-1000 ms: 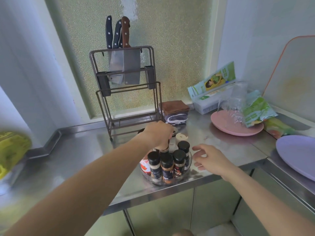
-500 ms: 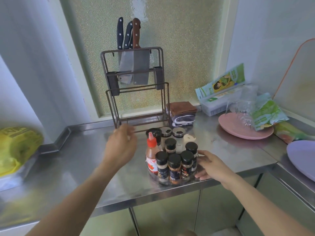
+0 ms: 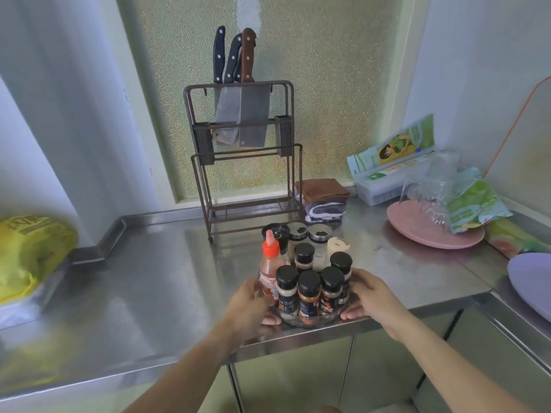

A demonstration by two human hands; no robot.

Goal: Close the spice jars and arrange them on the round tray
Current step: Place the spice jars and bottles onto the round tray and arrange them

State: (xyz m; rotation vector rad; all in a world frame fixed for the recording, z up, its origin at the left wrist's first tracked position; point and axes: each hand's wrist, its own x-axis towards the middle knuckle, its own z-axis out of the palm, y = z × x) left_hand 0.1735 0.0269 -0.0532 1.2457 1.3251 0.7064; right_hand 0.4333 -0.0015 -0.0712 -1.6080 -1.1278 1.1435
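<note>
At lower centre of the frame, near the front edge of the steel counter [image 3: 143,293], stands the round tray [image 3: 310,321], clear-walled and loaded. The left hand [image 3: 249,307] grips its left rim, fingers curled round the edge, thumb at the near side. The right hand [image 3: 374,296] holds the right rim likewise, fingers wrapped against the tray wall. On the tray: spice jars [image 3: 308,293] with black caps, all shown capped, three in the front row and two behind; a red-capped sauce bottle [image 3: 270,263] upright at the left; further jars with metal-rimmed tops [image 3: 319,234] at the back, and one cream-lidded jar [image 3: 337,245]. Whether the rear tops are fully closed cannot be told. Behind, at frame centre, a knife rack [image 3: 244,162] holds cleavers and knives. Folded cloths [image 3: 323,201] lie to its right. At right, a pink plate [image 3: 417,231] carries a clear jug; a purple plate [image 3: 530,281] sits at the right edge. A yellow bag [image 3: 26,251] lies at far left.
</note>
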